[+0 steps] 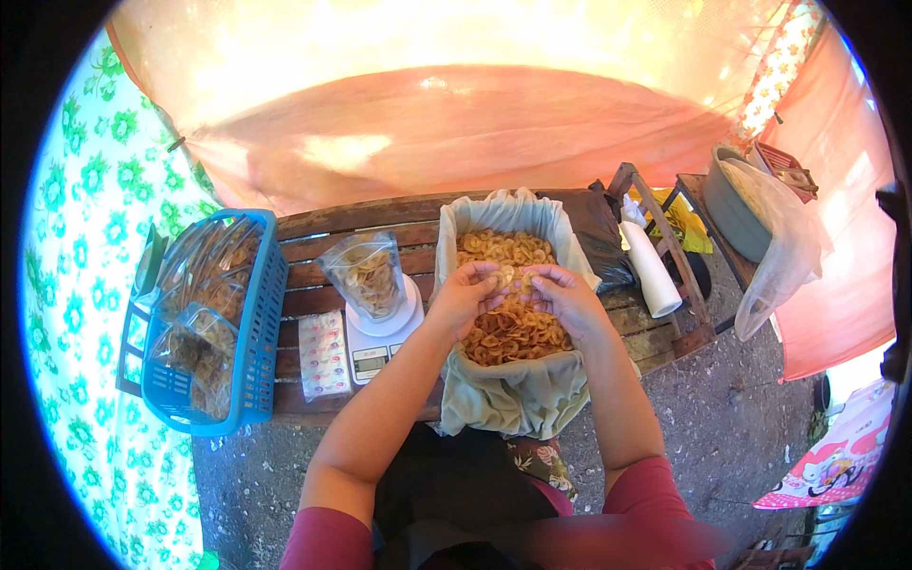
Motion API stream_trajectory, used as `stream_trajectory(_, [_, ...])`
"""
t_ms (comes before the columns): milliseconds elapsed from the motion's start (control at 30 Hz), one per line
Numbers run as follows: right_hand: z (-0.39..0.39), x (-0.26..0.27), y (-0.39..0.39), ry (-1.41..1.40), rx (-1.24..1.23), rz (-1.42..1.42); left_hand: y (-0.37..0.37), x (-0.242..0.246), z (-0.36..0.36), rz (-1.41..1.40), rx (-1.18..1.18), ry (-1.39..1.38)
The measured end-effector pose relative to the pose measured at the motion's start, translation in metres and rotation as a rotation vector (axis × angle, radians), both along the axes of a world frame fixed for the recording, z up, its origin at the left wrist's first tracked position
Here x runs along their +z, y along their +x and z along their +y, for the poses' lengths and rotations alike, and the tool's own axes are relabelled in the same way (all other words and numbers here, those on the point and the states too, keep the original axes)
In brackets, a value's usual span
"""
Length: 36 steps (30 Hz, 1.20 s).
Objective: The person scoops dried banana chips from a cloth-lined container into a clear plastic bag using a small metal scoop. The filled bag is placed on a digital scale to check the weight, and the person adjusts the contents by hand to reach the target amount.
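Both my hands are over a cloth-lined container [513, 420] filled with thin fried chips [513, 335], which look like banana chips. My left hand [467, 296] pinches a pale chip [505, 276] between thumb and fingers. Close beside it, my right hand [563, 296] holds another chip [529, 281] at its fingertips. To the left, a clear stand-up pouch [365, 276] with chips inside rests on the round plate of a white digital kitchen scale [410, 328]. A printed packet or stack of small sheets [325, 356] lies left of the scale.
A blue plastic basket [260, 320] full of bagged chips stands at the slatted wooden bench's [306, 273] left end. Right of the container are a black plastic bag [602, 242], a white roll [652, 271] and a wooden frame [670, 249]. A grey basin [737, 206] sits farther right.
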State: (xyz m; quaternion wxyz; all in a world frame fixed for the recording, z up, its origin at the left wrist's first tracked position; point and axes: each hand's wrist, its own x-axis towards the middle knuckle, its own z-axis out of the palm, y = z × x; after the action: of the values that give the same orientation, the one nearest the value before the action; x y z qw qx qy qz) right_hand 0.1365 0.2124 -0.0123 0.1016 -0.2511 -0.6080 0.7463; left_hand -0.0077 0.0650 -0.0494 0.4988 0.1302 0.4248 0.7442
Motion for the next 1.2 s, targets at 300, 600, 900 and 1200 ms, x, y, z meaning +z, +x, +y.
stream_trajectory(300, [0.002,-0.005,-0.003,-0.087,-0.086,0.010,0.008,0.003,0.003,0.103,0.031,0.000])
stream_trajectory(600, [-0.012,0.008,-0.014,0.190,0.038,-0.042,0.006,0.010,-0.010,0.447,0.054,-0.003])
stream_trajectory(900, [-0.058,0.076,-0.103,0.729,0.246,0.232,-0.061,0.096,-0.121,1.316,0.725,-0.175])
stream_trajectory(1200, [-0.117,0.101,-0.178,1.156,0.299,0.279,-0.093,0.095,-0.141,1.575,0.624,-0.447])
